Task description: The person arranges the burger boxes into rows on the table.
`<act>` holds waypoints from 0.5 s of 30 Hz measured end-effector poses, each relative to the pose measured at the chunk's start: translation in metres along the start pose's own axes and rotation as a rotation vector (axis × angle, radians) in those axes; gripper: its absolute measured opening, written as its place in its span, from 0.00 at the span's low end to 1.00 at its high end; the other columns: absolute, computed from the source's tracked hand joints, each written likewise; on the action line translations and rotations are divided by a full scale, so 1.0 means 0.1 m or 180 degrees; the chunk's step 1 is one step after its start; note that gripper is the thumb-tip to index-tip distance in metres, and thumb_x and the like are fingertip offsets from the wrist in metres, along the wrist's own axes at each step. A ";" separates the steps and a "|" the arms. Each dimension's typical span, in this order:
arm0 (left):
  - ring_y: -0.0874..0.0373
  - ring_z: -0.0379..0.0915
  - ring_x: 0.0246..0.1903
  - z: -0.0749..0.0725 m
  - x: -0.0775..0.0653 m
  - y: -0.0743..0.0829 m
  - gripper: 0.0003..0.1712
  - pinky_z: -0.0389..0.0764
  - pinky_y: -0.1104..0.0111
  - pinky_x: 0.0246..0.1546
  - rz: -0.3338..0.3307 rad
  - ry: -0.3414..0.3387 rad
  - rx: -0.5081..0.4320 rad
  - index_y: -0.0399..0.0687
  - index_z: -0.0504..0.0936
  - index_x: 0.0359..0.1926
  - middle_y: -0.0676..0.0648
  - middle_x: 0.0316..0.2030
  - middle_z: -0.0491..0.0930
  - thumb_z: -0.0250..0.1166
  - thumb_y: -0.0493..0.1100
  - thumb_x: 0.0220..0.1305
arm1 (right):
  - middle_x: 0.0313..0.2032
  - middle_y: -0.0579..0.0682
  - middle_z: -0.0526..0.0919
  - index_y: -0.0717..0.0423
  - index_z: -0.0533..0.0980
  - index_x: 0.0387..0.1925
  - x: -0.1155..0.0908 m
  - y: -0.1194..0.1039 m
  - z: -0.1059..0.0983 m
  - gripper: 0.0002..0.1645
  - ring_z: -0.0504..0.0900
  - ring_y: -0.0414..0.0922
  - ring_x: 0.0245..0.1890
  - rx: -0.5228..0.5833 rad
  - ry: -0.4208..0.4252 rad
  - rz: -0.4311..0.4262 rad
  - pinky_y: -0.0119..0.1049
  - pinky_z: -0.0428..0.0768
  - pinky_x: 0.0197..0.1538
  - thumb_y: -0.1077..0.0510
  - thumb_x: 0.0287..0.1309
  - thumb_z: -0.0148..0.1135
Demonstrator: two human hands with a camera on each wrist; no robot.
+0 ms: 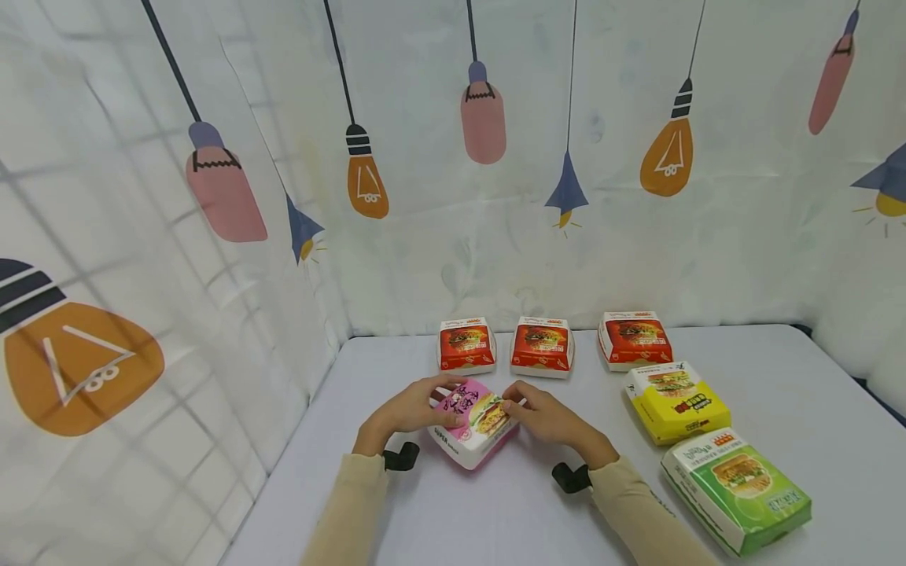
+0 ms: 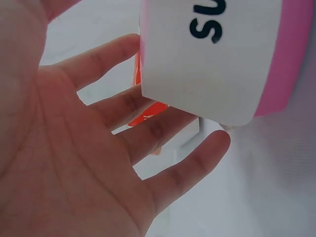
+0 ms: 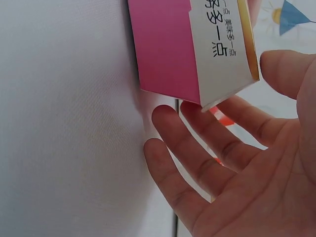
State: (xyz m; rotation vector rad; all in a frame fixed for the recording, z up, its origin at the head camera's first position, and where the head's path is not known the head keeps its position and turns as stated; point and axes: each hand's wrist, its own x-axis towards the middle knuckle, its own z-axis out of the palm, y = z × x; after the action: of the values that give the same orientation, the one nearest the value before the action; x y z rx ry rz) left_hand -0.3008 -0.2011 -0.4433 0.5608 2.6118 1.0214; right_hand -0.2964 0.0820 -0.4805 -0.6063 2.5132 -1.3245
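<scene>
A pink-and-white burger box point(image 1: 476, 423) with a burger picture on its lid sits between the two hands, turned at an angle. The left hand point(image 1: 414, 410) holds its left end, thumb over the lid and fingers on the far side. In the left wrist view, the fingers point(image 2: 170, 128) are spread beside the white side wall point(image 2: 212, 69). At the box's right corner, the right hand point(image 1: 552, 417) pinches loosely with thumb and forefinger. The right wrist view shows the other fingers point(image 3: 197, 153) lightly bent near the box's pink lower part point(image 3: 165, 54).
Three red burger boxes stand along the back: left point(image 1: 467, 346), middle point(image 1: 542, 347) and right point(image 1: 635, 339). In front of the right one lie a yellow box point(image 1: 677, 402) and a green box point(image 1: 738, 489). A white table point(image 1: 495, 527) carries them, with a printed cloth point(image 1: 425, 267) behind.
</scene>
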 end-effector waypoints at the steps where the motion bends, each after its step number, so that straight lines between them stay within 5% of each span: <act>1: 0.47 0.73 0.61 0.00 0.00 0.00 0.40 0.80 0.50 0.55 -0.0011 0.0013 -0.0009 0.65 0.73 0.70 0.47 0.66 0.75 0.76 0.58 0.57 | 0.50 0.48 0.81 0.47 0.76 0.53 0.00 0.00 0.00 0.15 0.77 0.43 0.46 -0.0001 0.0008 -0.0002 0.43 0.78 0.51 0.45 0.75 0.54; 15: 0.49 0.74 0.57 -0.06 -0.01 -0.05 0.33 0.79 0.51 0.55 -0.0052 0.0158 0.0049 0.63 0.78 0.64 0.48 0.59 0.80 0.75 0.59 0.58 | 0.47 0.48 0.81 0.50 0.75 0.54 -0.02 -0.01 -0.01 0.19 0.79 0.44 0.45 0.0042 -0.0053 -0.0088 0.42 0.78 0.49 0.43 0.72 0.58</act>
State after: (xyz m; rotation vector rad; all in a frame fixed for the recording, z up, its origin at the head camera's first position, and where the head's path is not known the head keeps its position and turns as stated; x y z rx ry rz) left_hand -0.3032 -0.2088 -0.4421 0.5230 2.6651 1.0238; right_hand -0.2951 0.0830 -0.4791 -0.6489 2.4896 -1.3388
